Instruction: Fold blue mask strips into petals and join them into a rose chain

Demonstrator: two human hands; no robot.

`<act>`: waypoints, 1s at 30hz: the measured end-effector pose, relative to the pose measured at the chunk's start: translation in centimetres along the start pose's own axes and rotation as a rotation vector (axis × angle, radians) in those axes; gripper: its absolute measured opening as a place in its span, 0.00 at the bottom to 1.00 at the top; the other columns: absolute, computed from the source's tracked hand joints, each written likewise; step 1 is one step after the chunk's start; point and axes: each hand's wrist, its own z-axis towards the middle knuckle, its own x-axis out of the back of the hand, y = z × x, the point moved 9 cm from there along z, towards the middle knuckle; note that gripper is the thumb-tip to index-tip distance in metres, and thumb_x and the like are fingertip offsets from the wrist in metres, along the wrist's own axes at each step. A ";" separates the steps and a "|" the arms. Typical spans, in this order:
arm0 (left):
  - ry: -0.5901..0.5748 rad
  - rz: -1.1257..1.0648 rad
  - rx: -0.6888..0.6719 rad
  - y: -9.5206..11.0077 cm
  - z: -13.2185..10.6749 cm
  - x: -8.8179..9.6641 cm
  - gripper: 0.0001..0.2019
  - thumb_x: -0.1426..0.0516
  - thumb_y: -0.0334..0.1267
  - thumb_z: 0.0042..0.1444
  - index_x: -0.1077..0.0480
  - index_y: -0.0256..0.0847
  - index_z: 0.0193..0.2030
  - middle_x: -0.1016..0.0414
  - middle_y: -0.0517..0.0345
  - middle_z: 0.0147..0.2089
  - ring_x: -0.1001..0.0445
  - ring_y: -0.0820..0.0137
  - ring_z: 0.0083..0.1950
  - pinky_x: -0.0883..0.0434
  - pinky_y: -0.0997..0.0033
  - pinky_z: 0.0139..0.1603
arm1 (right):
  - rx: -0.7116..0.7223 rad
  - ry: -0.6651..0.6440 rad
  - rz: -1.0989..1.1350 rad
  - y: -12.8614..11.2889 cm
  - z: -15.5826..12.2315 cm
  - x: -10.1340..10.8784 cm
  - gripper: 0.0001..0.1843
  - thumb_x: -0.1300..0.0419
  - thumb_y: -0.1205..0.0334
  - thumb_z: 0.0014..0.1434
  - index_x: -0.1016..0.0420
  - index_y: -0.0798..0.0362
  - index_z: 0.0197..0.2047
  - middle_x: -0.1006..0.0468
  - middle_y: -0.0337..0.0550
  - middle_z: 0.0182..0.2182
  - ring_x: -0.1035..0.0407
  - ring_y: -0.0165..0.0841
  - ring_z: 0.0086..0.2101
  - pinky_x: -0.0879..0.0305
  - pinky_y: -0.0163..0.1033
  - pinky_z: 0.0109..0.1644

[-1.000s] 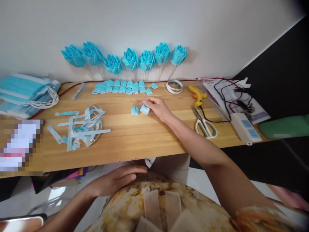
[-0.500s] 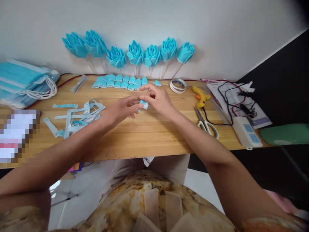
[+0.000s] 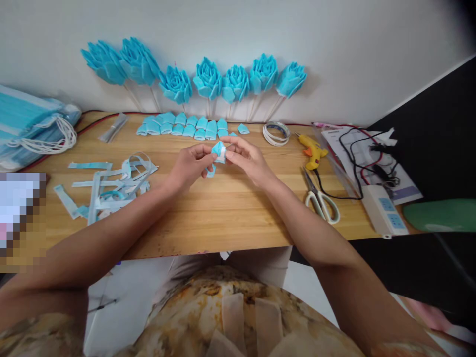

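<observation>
In front of me, over the middle of the wooden table, both hands pinch a small folded blue petal (image 3: 218,147) with a white patch on its near side. My left hand (image 3: 191,166) is closed on its left edge between thumb and fingers. Another light blue piece (image 3: 210,171) shows just under those fingers; I cannot tell whether it is held. My right hand (image 3: 247,161) grips the right edge with thumb and forefinger. Behind the hands lie rows of similar blue petals (image 3: 178,129), with one single petal (image 3: 243,129) off to the right.
Several blue flowers (image 3: 208,79) on sticks lean on the wall. Cut strips (image 3: 107,191) and a mask stack (image 3: 29,124) are at left. At right are a tape roll (image 3: 276,134), a yellow glue gun (image 3: 312,151), scissors (image 3: 322,201), cables and a power strip (image 3: 385,210).
My hands have turned and drawn a little apart, so the blue petal between them shows more. The light blue piece below my left fingers has come into sight. The view has shifted slightly.
</observation>
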 end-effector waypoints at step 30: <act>-0.060 -0.044 0.044 -1.4 0.2 0.0 0.09 0.39 0.41 0.58 0.27 0.37 0.31 0.25 0.58 0.27 0.31 0.76 0.25 0.36 0.78 0.23 | -0.007 0.134 -0.050 1.2 -0.2 0.7 0.22 0.34 0.48 0.61 0.24 0.47 0.56 0.22 0.37 0.36 0.27 0.31 0.38 0.28 0.38 0.47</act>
